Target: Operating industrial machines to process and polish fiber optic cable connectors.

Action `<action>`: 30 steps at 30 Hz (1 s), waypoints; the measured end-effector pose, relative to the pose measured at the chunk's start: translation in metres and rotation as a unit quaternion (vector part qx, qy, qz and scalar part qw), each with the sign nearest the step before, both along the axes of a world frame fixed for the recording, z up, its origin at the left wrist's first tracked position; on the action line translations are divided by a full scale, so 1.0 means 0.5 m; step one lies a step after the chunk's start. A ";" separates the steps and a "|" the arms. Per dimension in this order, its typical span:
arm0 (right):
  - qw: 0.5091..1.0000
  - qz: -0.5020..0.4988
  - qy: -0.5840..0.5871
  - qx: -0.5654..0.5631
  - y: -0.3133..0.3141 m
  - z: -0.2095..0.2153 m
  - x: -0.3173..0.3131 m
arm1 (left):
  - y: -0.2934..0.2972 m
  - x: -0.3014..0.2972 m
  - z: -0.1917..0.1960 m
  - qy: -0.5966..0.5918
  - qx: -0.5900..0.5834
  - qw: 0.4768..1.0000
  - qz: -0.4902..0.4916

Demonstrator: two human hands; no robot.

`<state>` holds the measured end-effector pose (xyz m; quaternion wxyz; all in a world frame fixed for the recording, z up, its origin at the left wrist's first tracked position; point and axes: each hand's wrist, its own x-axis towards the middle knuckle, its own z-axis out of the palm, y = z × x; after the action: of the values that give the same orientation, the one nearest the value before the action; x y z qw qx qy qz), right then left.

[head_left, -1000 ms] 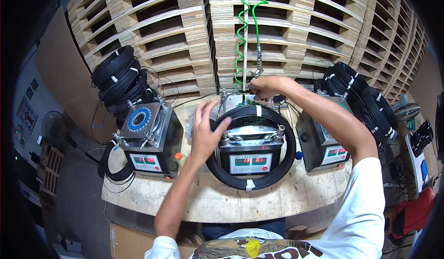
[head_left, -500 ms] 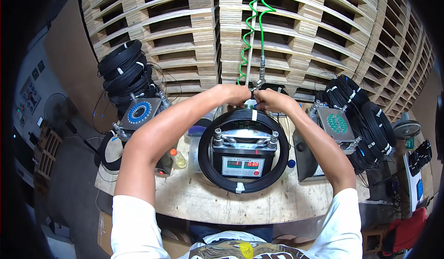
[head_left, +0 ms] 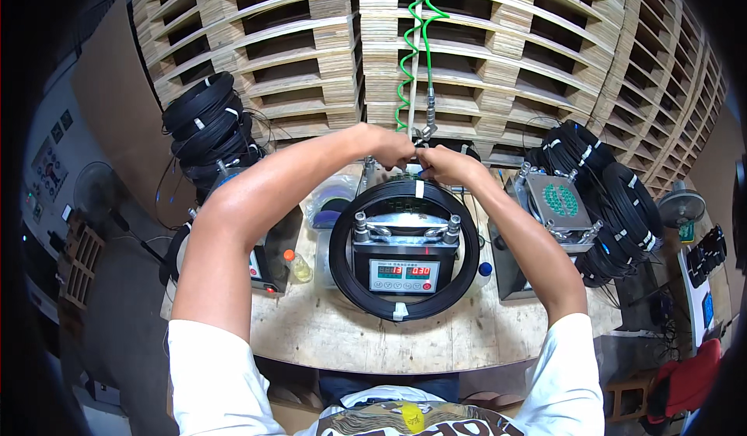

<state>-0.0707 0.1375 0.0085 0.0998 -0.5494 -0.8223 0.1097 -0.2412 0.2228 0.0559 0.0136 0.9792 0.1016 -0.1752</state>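
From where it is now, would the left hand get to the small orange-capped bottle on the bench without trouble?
Probably yes. The left hand is up at the top of the black cable coil; the bottle stands in the open beside the coil, under the left forearm, with bare wooden bench in front of it.

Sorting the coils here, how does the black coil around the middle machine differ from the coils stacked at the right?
The middle coil is a single ring lying flat around its machine, both hands at its far edge. The right coils are many, stacked and leaning beside another machine, untouched. Both are black with white ties.
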 end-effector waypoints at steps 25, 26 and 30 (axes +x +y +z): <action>0.877 -0.049 0.478 -0.002 -0.130 -0.010 0.030 | -0.136 -0.243 -0.081 -0.541 -0.338 0.746 0.191; 0.895 -0.059 0.440 0.032 -0.122 -0.002 0.034 | -0.143 -0.229 -0.059 -0.539 -0.343 0.746 0.188; 0.937 -0.013 0.345 0.059 -0.088 0.031 -0.002 | -0.137 -0.174 -0.043 -0.488 -0.189 0.846 0.100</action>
<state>-0.0715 0.0938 0.0239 0.4112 -0.4812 -0.7353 0.2421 -0.3281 0.1543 0.0344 0.2634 0.9014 0.1438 0.3120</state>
